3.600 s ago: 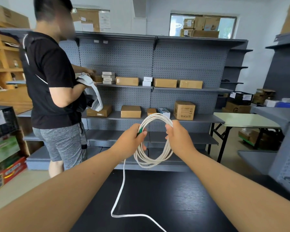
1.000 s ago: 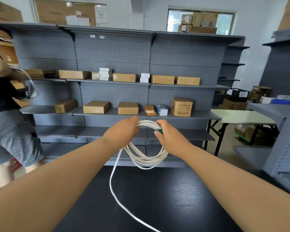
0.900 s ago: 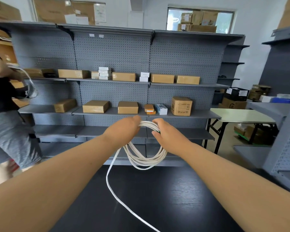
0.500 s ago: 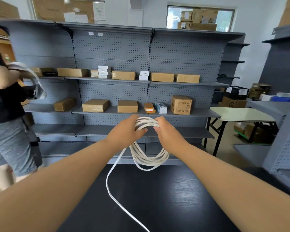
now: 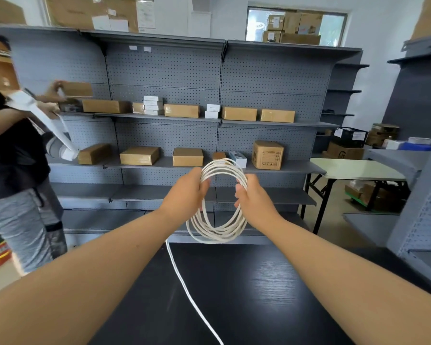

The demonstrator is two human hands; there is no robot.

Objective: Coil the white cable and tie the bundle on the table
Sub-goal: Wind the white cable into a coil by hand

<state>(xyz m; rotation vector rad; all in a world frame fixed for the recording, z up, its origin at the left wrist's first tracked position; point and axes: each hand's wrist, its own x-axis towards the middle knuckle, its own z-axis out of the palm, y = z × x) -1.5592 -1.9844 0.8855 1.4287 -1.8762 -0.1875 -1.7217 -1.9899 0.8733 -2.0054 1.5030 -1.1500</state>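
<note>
- You're mid-coil: left hand point(image 5: 184, 195) and right hand point(image 5: 253, 197) grip opposite sides of the white cable point(image 5: 218, 207) loops, held above the table point(image 5: 271, 295).
- Loose tail point(image 5: 184, 285) trails below your left hand; wind that in next, I'd say.

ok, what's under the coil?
The coil hangs in the air, held by both hands. Below it: the black table, with the loose cable tail trailing across. Nothing else shows there.
</note>
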